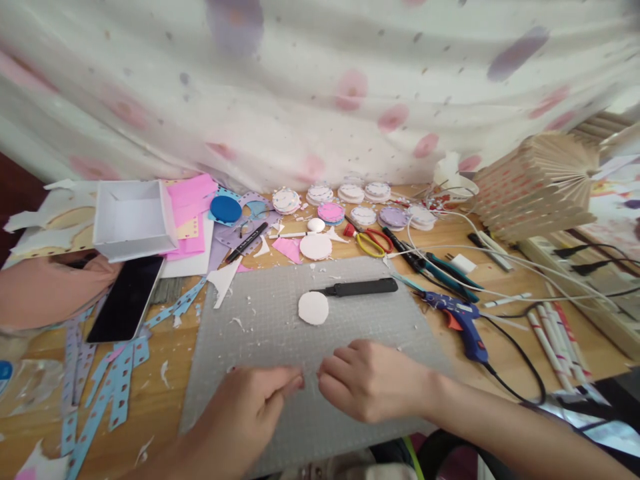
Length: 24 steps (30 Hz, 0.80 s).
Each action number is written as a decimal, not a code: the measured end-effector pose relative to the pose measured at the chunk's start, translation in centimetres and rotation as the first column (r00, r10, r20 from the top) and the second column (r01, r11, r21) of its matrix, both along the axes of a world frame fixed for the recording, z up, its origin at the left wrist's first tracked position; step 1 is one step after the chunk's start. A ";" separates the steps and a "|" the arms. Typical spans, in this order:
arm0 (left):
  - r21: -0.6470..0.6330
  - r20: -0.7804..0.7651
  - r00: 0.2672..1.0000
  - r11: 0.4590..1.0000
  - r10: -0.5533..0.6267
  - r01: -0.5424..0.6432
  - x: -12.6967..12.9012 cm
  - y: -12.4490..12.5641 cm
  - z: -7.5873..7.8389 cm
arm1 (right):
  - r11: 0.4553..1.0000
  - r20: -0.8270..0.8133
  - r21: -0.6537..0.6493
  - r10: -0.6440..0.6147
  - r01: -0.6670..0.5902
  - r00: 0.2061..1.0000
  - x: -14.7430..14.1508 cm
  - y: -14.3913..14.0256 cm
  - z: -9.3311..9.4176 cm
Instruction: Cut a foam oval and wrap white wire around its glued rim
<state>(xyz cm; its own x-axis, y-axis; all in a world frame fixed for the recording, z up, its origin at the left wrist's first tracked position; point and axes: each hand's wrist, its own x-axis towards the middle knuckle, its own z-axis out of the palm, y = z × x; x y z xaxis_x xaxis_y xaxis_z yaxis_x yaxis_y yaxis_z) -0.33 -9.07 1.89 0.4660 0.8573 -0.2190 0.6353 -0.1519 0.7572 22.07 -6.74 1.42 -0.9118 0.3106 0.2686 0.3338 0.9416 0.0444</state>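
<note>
White disc (313, 308) beyond both hands' fingers (295, 383)

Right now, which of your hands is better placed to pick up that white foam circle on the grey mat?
Probably the right hand. The white foam circle lies just beyond its knuckles on the grey mat, with open mat between them. The left hand sits lower and further left, fingertips pinched together.

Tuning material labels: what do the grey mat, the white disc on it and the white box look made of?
Grey mat: likely matte plastic or rubber cutting mat; faint grid.
White disc: probably foam sheet or card; matte, cleanly cut edge.
White box: seemingly paperboard; thin, stiff folded walls, matte.
</note>
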 end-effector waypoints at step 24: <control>-0.952 0.282 0.900 0.216 0.332 0.219 -0.9 2.4 -0.3 | 0.950 -0.203 0.264 0.225 -0.169 0.953 0.5 0.6 -0.5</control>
<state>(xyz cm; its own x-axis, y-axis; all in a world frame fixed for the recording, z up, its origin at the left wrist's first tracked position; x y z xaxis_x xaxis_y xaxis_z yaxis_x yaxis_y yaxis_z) -1.26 -6.66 1.57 0.6895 0.1389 -0.7109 0.2533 0.8733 0.4162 22.53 -6.13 0.90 -0.8533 0.0312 0.5205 0.1706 0.9600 0.2221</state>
